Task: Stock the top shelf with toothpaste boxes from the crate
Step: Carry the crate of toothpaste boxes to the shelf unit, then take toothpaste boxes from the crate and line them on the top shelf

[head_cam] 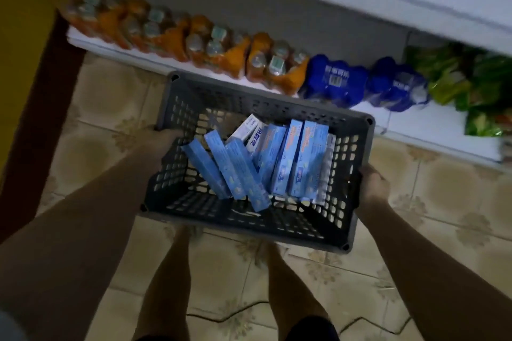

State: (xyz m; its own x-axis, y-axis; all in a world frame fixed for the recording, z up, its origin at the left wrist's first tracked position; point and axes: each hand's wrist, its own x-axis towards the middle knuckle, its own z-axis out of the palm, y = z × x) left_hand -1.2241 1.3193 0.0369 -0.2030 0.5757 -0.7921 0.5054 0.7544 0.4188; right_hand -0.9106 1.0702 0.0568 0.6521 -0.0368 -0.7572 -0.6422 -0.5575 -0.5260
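Both hands are clamped on the gray crate [257, 219], left hand [163, 137] hooked over the left rim and right hand [372, 185] wrapped round the right wall, blue toothpaste boxes [288, 163] leaning inside it above the tiled floor [91, 108], fingertips mostly hidden, everything kinda blurry.

Print on toothpaste boxes [285, 159] and blue packs [333, 83]: too blurry, unreadable.

Dim, bluish light; motion blur throughout, worst toward edges; wide-angle bending.
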